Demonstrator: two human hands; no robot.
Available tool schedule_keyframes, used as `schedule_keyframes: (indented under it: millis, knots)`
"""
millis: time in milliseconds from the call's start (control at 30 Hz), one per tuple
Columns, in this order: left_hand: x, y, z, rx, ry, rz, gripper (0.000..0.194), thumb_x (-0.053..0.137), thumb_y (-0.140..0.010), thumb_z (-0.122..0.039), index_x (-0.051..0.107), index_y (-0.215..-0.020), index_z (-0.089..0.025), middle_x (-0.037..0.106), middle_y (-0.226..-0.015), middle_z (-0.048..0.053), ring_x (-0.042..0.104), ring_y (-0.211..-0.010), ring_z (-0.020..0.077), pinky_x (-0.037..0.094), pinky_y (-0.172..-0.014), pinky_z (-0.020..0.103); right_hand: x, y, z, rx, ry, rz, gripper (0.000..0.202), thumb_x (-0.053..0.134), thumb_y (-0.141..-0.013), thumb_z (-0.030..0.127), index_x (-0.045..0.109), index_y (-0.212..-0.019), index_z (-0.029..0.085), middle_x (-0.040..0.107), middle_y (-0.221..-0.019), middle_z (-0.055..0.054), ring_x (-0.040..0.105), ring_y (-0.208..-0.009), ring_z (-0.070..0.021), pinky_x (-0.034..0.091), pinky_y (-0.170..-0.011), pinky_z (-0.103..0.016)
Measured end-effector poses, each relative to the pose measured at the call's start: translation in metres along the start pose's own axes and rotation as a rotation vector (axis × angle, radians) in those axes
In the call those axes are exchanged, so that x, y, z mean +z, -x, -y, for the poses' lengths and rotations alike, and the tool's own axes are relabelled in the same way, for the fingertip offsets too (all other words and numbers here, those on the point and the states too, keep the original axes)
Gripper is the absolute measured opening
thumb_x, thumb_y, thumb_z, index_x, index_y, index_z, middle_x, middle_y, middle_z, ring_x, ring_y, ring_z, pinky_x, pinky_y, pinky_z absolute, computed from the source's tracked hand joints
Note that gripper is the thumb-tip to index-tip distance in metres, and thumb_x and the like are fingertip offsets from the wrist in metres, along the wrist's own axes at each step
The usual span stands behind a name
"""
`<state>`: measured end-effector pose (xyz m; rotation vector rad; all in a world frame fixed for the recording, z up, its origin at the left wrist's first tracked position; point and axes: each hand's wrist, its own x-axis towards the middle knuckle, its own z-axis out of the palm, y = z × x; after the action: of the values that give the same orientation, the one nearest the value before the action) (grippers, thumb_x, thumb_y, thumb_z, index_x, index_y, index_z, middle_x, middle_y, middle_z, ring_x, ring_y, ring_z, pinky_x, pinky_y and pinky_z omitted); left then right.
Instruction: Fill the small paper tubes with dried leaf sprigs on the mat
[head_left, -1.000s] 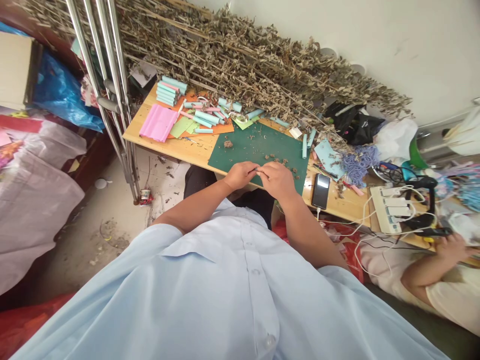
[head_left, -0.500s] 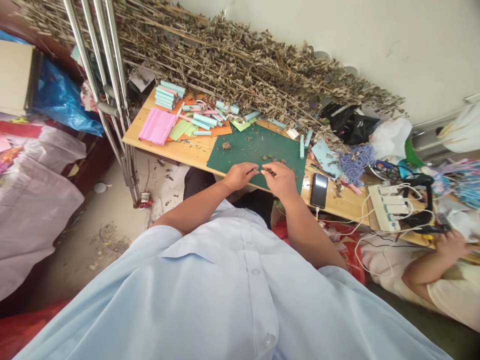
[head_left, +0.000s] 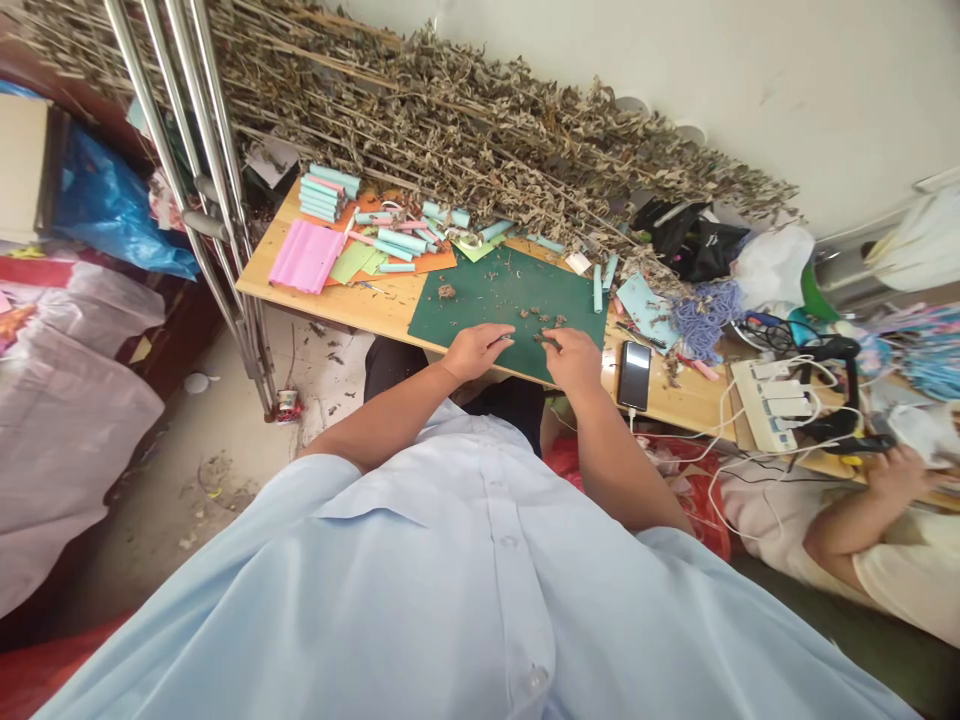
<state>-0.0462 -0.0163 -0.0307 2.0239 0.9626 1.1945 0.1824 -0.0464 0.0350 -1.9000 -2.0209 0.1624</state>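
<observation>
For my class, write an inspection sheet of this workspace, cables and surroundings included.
Surface: green mat on a wooden table.
Work things: brown clumps on the mat.
Clutter: pink paper, light-blue paper rolls.
Left hand: fingers pinch a bit too small to identify.
Right hand: fingers near some clumps; hold unclear.
Cables: white cable plugged into the smartphone; others at the power strip.
Surroundings: dried plant stalks behind, crutches left, co-worker's hand right.
</observation>
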Motion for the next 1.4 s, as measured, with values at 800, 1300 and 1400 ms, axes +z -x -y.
schedule_keyframes:
  millis: [800,1300,1400]
  knots:
    - [-0.001,-0.001,0.002,-0.021,0.012,0.044,0.033,0.061,-0.104,-0.037,0.074,-0.127,-0.017,0.078,-0.121,0.012,0.074,-0.113,0.0218,0.057,-0.104,0.035,0.002,-0.012,0.039,-0.149,-0.308,-0.059,0.019,0.058,-0.096,0.029,0.076,-0.095,0.025,0.078,-0.102,-0.006,0.070,-0.100,-0.0257,0.051,-0.098,-0.045]
    - [-0.006,-0.001,-0.003,-0.021,0.064,0.089,0.037,0.053,-0.106,-0.034,0.070,-0.134,-0.018,0.076,-0.126,0.011,0.072,-0.116,0.0217,0.055,-0.102,0.033,-0.002,-0.009,0.068,-0.285,-0.129,0.024,0.020,0.055,-0.099,0.024,0.074,-0.094,0.025,0.078,-0.103,-0.008,0.067,-0.101,-0.0284,0.052,-0.096,-0.045]
    - [-0.005,-0.001,-0.002,-0.030,0.043,0.099,0.036,0.052,-0.106,-0.034,0.071,-0.132,-0.017,0.077,-0.121,0.011,0.073,-0.113,0.0216,0.056,-0.100,0.033,-0.008,-0.011,0.072,-0.248,-0.134,0.087,0.021,0.055,-0.099,0.025,0.075,-0.095,0.025,0.077,-0.105,-0.008,0.066,-0.104,-0.0285,0.051,-0.098,-0.045]
